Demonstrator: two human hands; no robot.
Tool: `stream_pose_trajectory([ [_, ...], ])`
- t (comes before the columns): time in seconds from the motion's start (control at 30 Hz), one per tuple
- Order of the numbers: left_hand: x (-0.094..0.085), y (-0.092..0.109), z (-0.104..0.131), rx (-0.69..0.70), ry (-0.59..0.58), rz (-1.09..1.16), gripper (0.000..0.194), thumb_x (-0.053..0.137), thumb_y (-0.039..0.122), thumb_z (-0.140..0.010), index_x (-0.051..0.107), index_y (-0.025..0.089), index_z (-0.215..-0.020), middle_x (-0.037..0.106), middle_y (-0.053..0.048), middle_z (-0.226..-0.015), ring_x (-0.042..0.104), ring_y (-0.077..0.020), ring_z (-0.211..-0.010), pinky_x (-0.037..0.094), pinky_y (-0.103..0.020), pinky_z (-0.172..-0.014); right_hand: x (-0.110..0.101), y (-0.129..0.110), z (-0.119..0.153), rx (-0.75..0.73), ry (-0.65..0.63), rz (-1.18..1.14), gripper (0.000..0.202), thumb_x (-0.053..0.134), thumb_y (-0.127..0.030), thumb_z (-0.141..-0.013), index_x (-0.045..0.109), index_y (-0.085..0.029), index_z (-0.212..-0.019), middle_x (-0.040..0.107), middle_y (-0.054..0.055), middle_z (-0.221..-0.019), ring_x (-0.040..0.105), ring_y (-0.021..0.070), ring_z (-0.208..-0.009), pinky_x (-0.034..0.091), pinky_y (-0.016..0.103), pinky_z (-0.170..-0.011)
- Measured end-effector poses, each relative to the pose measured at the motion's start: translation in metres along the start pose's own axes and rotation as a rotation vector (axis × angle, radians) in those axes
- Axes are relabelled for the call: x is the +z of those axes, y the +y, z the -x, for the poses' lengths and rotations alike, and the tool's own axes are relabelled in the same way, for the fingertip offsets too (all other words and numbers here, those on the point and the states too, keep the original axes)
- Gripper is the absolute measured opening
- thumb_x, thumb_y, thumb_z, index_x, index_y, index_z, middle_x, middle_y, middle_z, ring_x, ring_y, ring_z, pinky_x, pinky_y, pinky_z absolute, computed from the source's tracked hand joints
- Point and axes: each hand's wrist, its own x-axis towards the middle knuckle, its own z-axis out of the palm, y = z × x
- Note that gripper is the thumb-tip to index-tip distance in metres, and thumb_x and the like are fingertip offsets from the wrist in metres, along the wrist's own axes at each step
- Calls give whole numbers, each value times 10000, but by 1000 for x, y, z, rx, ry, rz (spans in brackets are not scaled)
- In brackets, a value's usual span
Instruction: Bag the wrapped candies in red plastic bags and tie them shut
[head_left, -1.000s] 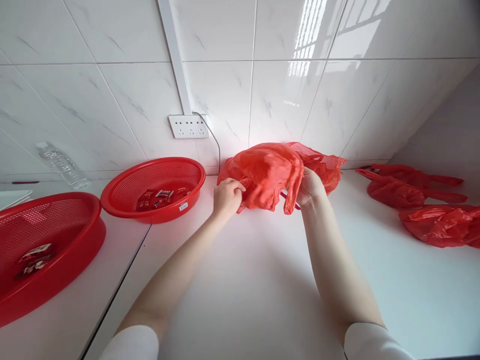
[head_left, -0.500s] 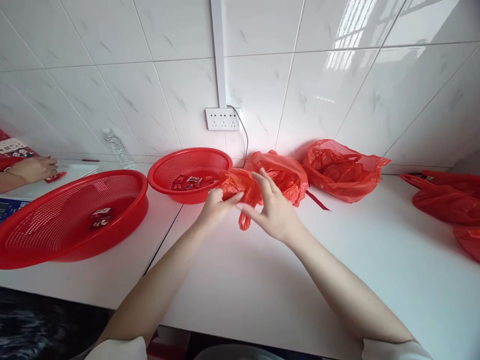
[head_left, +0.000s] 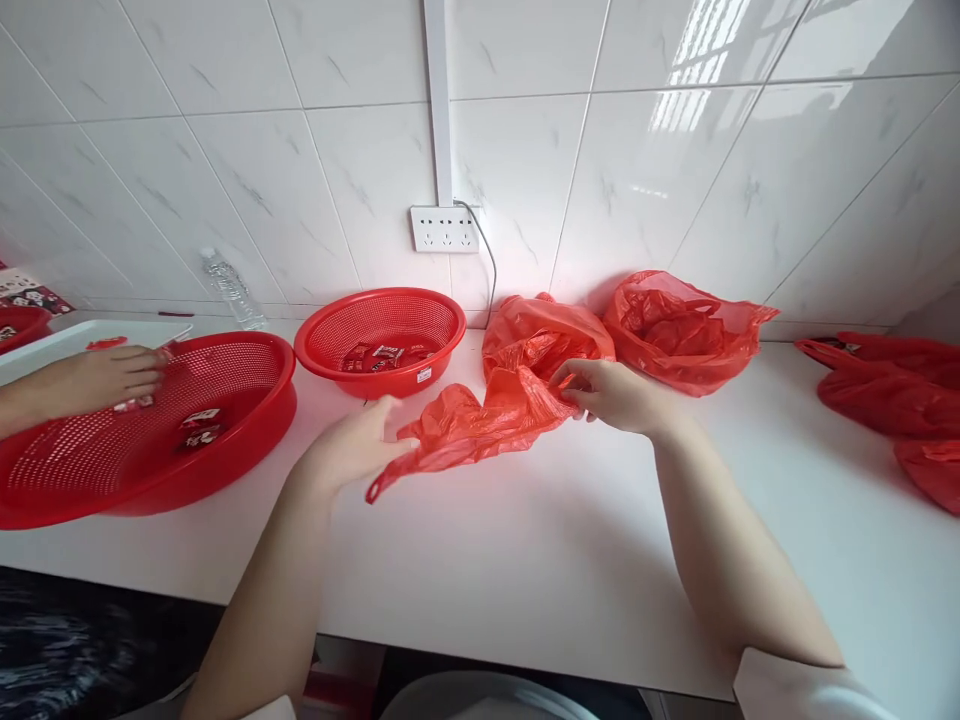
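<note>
A thin red plastic bag (head_left: 480, 430) is stretched sideways between my hands above the white table. My left hand (head_left: 356, 440) grips its left end, with a handle loop hanging below the fingers. On the other side, my right hand (head_left: 611, 395) pinches the bag's right end between thumb and fingers. Right behind it lies a crumpled heap of red plastic bags (head_left: 547, 325). Close beyond my left hand stands a small red basket (head_left: 382, 385) with several small red packets (head_left: 386, 358) inside.
At left, another person's hand (head_left: 90, 380) holds packets over a large red basket (head_left: 247, 430). Against the tiled wall are a clear bottle (head_left: 232, 290) and a socket panel (head_left: 444, 230). More red bags (head_left: 686, 340) lie at the back right, others (head_left: 892, 395) at the far right.
My hands have moved apart, spreading the bunched red bag out sideways. My right hand has closed on its right end. The other person's hand has moved right, over the large basket.
</note>
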Motion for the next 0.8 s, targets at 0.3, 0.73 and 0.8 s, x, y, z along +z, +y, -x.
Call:
stream_pose_trajectory([
  [0.3,68,62,-6,408,213,30,164,502,320,-910,629,217,-914,656,-19,-845,608,-183,-748,423,-299,-649,7,-3,-4,-167,179,-425,136,586,-283,-900,597,-196,-1005,685,46,-910,673,161,-764,593,332,-726],
  [0.73,55,14,-52,340,276,214,228,376,135,-886,592,187,-835,654,-33,-832,614,-177,-788,460,-297,-729,107,-37,-14,-278,-111,863,336,423,36,-857,669,-61,-1064,712,196,-958,698,302,-944,546,429,-810],
  [0.8,37,3,-55,254,359,191,248,408,131,-871,642,192,-927,691,-55,-928,640,-202,-876,481,-324,-793,110,-27,-20,-64,-185,897,297,498,56,-789,712,-50,-964,719,207,-903,720,336,-851,571,417,-670],
])
